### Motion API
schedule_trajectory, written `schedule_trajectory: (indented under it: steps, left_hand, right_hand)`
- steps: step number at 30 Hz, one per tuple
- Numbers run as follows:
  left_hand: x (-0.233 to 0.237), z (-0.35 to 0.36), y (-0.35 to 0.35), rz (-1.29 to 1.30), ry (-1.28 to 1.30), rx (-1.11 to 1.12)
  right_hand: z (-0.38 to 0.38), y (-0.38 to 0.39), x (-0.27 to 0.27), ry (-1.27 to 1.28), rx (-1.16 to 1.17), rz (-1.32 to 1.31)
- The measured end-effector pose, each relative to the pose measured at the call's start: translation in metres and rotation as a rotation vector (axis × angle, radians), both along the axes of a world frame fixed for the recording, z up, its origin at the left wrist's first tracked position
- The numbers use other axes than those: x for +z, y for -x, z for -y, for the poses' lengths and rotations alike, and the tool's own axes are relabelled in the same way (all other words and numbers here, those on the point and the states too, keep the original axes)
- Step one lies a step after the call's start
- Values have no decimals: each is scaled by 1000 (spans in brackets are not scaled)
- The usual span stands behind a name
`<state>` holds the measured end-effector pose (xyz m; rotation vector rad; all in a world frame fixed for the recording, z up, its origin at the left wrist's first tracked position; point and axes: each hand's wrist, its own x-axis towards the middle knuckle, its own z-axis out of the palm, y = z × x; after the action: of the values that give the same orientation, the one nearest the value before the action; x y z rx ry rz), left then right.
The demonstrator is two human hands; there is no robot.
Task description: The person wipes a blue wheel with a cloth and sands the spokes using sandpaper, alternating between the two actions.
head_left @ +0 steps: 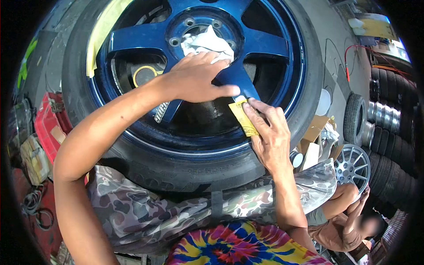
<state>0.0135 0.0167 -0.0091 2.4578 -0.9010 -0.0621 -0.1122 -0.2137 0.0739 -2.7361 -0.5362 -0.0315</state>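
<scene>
A blue spoked wheel rim (265, 44) with a black tyre (194, 171) around it lies in front of me. My left hand (201, 77) reaches over the hub with its fingers spread, the fingertips at a crumpled white cloth (211, 43) on the hub. A folded yellow sheet with dark print (242, 115) is held in my right hand (270, 132), over a lower spoke near the rim's edge. A small white piece shows at the sheet's top. Yellow masking tape (100, 35) runs along the rim's upper left edge.
A yellow tape roll (143, 68) shows between spokes. Red box (47, 119) at left. At right are a cardboard box (312, 128), a loose tyre (354, 118), a silver wheel (352, 165) and stacked tyres (393, 86). Another person (338, 229) sits at the lower right.
</scene>
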Motion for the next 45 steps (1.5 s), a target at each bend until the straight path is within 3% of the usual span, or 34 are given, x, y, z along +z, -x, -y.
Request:
schedule_trajectory:
  steps: [2,8,16,24,27,29,30,35,40,45]
  left_hand:
    - [-3,-7,-11,-170,52,-55]
    - [-12,-2,-10,-97,100,-25]
    - [-13,-3,-15,-76,136,18]
    - [-1,-5,-19,-274,110,-13]
    - [-10,-4,-19,-86,-3,-69]
    - [-31,-8,-23,35,245,44]
    - [-29,-9,-23,28,246,48]
    - [-15,-11,-40,-287,69,-15]
    - [-14,-17,-42,-267,124,-16]
    - [-2,-11,-50,-422,-18,4]
  right_hand:
    - [-1,3,2,64,3,-46]
    - [-16,-14,4,260,59,-11]
    - [-7,-6,2,295,100,20]
    - [1,-4,3,322,142,21]
    - [-9,-15,-1,285,130,-3]
    - [-5,-16,-4,260,145,2]
    - [2,-8,-2,294,167,-7]
    - [-4,-17,2,314,205,6]
    - [2,-5,2,289,183,-25]
    - [-6,-12,1,293,166,-16]
